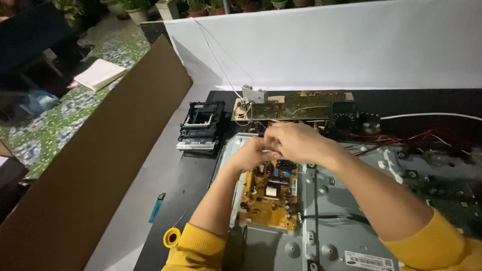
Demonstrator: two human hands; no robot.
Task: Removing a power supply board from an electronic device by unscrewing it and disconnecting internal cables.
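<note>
Two yellow sleeves come in from the near edge, and both hands meet above the top of the orange-brown printed circuit board that sits on the grey sheet-metal back chassis. Left hand lies under, right hand over it, fingertips bunched together; whether they pinch a wire or a connector I cannot tell, it's hidden between them. To my eye this is fiddly work: best to keep both wrists low and steady, pull straight, and not lever against the board's parts. Left of the arms, a yellow tape roll and a blue lighter lie on the black bench. Farther off sit a black plastic frame assembly, a long green circuit strip and a white backdrop sheet.
</note>
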